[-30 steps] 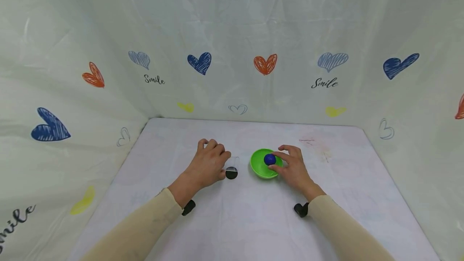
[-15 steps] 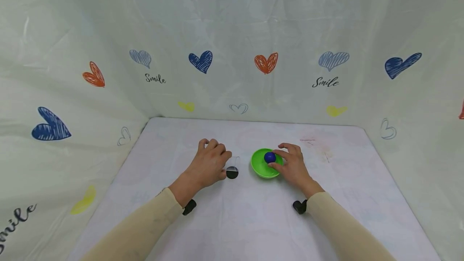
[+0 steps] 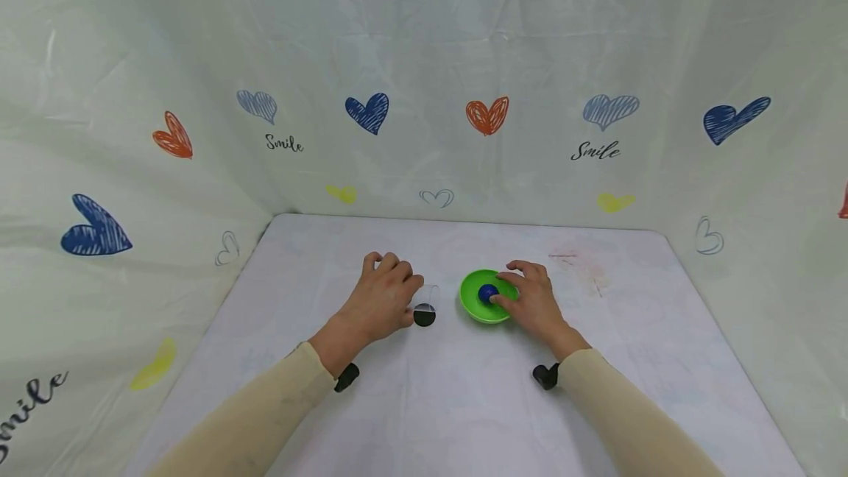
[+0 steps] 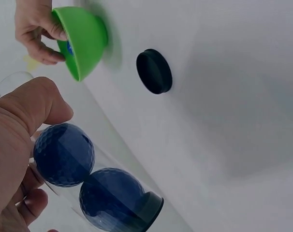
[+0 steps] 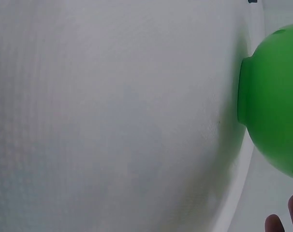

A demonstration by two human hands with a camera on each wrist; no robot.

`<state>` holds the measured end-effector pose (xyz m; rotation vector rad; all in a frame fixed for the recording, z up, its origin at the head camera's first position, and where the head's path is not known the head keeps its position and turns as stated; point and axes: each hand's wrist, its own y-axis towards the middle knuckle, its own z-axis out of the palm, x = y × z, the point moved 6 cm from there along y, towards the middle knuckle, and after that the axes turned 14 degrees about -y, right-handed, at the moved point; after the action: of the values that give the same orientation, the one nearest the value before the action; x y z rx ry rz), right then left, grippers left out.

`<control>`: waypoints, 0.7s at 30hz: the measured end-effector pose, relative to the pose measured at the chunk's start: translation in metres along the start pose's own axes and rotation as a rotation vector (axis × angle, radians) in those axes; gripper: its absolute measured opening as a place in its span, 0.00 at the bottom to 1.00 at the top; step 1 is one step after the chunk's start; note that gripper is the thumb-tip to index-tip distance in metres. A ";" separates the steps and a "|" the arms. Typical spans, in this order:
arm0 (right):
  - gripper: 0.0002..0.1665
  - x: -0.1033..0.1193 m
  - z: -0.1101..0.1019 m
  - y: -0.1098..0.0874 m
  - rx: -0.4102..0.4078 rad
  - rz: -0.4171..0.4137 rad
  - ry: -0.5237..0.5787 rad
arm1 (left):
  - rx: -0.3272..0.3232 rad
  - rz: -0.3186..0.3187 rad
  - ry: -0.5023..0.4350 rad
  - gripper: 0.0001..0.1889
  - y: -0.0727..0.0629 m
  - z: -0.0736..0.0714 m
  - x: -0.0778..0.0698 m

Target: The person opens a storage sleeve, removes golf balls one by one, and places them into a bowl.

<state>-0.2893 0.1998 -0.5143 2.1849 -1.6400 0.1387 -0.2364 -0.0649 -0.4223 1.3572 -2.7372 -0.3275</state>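
My left hand (image 3: 383,299) grips a clear tube (image 3: 432,293). Through its wall, the left wrist view shows two dark blue dimpled balls (image 4: 64,154), one above the other, over a dark base (image 4: 149,210). To the right stands a green bowl (image 3: 486,315) with a blue ball (image 3: 488,294) inside. At the bowl's right rim, my right hand (image 3: 535,308) has thumb and index finger spread; the thumb tip overlaps the ball's edge, while the index finger is apart from it. Only a few right fingertips (image 5: 274,223) show in the right wrist view, below the bowl.
A black round cap (image 4: 154,72) lies on the white table (image 3: 424,403) between tube and bowl. Behind the table hangs a pale sheet (image 3: 530,43) printed with hearts. Each wrist carries a small black device (image 3: 546,376).
The blue ball has dropped from between my right thumb and index finger down into the bowl. My left hand and the tube have stayed almost still.
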 end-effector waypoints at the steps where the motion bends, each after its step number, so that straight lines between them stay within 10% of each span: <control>1: 0.26 0.001 -0.001 0.000 -0.006 -0.005 -0.010 | -0.005 0.003 -0.002 0.20 0.000 -0.001 0.000; 13: 0.27 0.036 -0.018 -0.004 -0.094 -0.048 0.177 | 0.018 -0.012 0.012 0.19 0.002 -0.003 0.001; 21: 0.32 0.090 -0.024 -0.015 -0.199 -0.218 0.289 | 0.004 -0.010 0.042 0.20 0.007 -0.003 0.001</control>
<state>-0.2442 0.1316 -0.4677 2.0633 -1.1989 0.2086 -0.2415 -0.0623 -0.4178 1.3637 -2.6995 -0.2908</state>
